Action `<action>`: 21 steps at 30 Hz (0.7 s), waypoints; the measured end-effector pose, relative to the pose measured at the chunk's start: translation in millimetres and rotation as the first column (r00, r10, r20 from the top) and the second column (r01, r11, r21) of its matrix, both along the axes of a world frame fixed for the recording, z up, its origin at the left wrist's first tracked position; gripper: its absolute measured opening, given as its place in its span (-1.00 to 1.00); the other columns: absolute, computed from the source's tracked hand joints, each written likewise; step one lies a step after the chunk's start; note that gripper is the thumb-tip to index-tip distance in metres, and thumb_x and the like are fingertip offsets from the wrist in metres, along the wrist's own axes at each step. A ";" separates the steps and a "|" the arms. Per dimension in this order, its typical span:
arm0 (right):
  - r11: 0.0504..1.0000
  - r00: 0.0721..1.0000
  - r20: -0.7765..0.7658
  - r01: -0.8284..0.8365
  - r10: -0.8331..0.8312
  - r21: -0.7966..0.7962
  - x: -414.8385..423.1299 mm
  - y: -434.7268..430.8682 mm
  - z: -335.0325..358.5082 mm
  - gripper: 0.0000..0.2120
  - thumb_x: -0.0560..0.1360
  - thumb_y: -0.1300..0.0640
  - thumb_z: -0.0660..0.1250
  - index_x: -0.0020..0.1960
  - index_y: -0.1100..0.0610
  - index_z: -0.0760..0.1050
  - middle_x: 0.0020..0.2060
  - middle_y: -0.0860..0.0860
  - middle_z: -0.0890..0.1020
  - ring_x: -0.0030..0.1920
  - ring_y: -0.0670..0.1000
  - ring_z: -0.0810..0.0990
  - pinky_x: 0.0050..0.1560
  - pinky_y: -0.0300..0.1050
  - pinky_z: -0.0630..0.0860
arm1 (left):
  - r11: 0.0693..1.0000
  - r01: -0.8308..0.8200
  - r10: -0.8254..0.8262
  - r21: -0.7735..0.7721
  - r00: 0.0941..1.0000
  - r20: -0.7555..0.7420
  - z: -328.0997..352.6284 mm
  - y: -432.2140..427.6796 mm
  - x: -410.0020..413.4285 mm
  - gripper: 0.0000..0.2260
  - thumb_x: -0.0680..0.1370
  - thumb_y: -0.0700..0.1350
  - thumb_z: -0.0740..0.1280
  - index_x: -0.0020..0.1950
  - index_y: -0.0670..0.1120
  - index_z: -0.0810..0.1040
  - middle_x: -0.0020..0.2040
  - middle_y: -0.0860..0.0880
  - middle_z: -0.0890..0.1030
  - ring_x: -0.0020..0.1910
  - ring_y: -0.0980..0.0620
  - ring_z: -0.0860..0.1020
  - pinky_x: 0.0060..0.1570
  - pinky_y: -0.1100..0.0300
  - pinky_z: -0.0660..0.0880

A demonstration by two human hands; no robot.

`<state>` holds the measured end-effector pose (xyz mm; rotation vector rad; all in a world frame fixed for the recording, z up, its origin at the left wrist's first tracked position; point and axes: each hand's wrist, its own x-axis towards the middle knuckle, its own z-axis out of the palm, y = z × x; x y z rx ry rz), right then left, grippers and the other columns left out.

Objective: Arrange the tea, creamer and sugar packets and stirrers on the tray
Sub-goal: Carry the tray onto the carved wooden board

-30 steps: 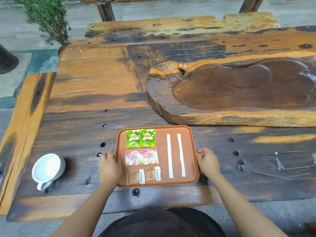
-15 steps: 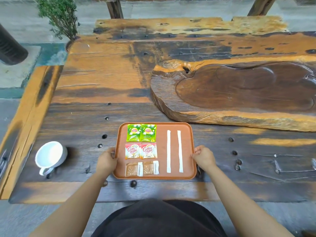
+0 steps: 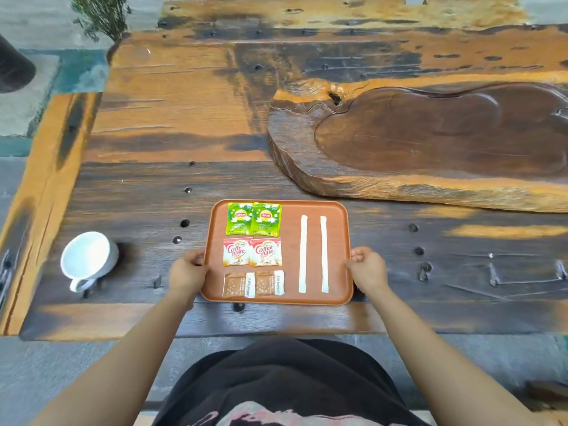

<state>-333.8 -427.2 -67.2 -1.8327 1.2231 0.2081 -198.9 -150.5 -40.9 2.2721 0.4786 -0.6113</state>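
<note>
An orange-brown tray lies near the table's front edge. On it two green tea packets sit side by side at the far left. Below them lie two red-and-white creamer packets, and nearest me two brown sugar packets. Two white wrapped stirrers lie parallel on the tray's right half. My left hand grips the tray's left rim. My right hand grips its right rim.
A white cup lies tipped on the table left of the tray. A big carved wooden slab fills the back right. The dark wooden table has several holes and bolts. A potted plant stands at the far left corner.
Both hands have stayed on the tray's rims. The tray sits slightly closer to the table's front edge, and my view has shifted a little.
</note>
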 end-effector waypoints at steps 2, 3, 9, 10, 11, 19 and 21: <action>1.000 1.000 0.027 0.010 -0.010 -0.014 -8.5 2.5 3.3 -0.84 0.44 0.33 0.22 -0.25 0.12 0.44 -0.38 -0.01 0.51 -0.22 0.07 0.53 -0.30 -0.15 0.42 | 0.996 -0.053 0.053 -0.078 0.999 -0.001 5.2 1.7 -0.3 -0.68 0.50 -0.34 0.25 0.24 -0.17 0.52 -0.16 -0.05 0.55 -0.06 -0.04 0.44 -0.09 0.13 0.35; 1.000 0.999 0.043 0.025 -0.024 -0.017 -12.0 2.9 6.6 -0.87 0.44 0.32 0.22 -0.21 0.15 0.47 -0.36 0.00 0.52 -0.20 0.09 0.54 -0.24 -0.10 0.45 | 0.991 -0.061 0.061 -0.115 0.998 -0.010 8.6 1.7 0.4 -0.67 0.50 -0.34 0.26 0.26 -0.18 0.51 -0.10 -0.09 0.55 -0.05 -0.03 0.45 -0.07 0.14 0.35; 0.983 0.978 0.126 0.174 -0.165 -0.061 -19.5 2.5 27.0 -0.89 0.47 0.31 0.22 -0.12 0.19 0.51 -0.32 0.02 0.56 -0.17 0.11 0.56 -0.07 0.01 0.50 | 0.943 -0.061 0.040 -0.326 0.997 -0.071 20.0 0.5 18.4 -0.63 0.49 -0.41 0.25 0.28 -0.23 0.48 0.02 -0.13 0.53 0.01 -0.07 0.48 0.10 0.11 0.42; 0.975 0.968 0.150 0.214 -0.203 -0.060 -19.7 3.1 30.8 -0.90 0.47 0.31 0.23 -0.13 0.18 0.52 -0.34 0.00 0.56 -0.18 0.10 0.56 -0.07 0.02 0.50 | 0.936 -0.051 0.027 -0.350 0.997 -0.076 22.3 -1.1 22.7 -0.64 0.49 -0.41 0.25 0.28 -0.22 0.48 0.02 -0.14 0.55 0.01 -0.08 0.50 0.11 0.10 0.43; 0.966 0.957 0.169 0.250 -0.237 -0.061 -19.6 4.1 34.1 -0.90 0.46 0.31 0.25 -0.14 0.17 0.52 -0.35 -0.01 0.55 -0.19 0.09 0.55 -0.08 0.01 0.50 | 0.932 -0.037 0.009 -0.362 0.997 -0.078 24.0 -2.8 27.2 -0.64 0.49 -0.40 0.25 0.27 -0.20 0.50 0.02 -0.15 0.56 0.01 -0.08 0.51 0.11 0.10 0.44; 0.862 0.851 0.299 0.487 -0.431 -0.144 -15.3 1.4 62.7 -0.85 0.44 0.29 0.29 -0.07 0.19 0.62 -0.25 0.06 0.62 -0.17 0.03 0.56 -0.03 -0.09 0.46 | 0.851 -0.003 -0.065 -0.525 0.992 -0.112 39.4 -31.2 58.8 -0.64 0.48 -0.41 0.25 0.24 -0.17 0.51 -0.04 -0.11 0.60 -0.14 0.02 0.55 -0.07 0.21 0.48; 0.846 0.837 0.309 0.512 -0.452 -0.150 -16.5 -7.3 68.1 -0.84 0.44 0.27 0.29 -0.07 0.15 0.63 -0.25 0.03 0.62 -0.14 0.04 0.57 -0.02 -0.09 0.47 | 0.844 -0.007 -0.075 -0.537 0.988 -0.132 40.8 -41.0 62.7 -0.64 0.48 -0.40 0.26 0.23 -0.14 0.53 -0.09 -0.04 0.61 -0.18 0.07 0.56 -0.14 0.24 0.48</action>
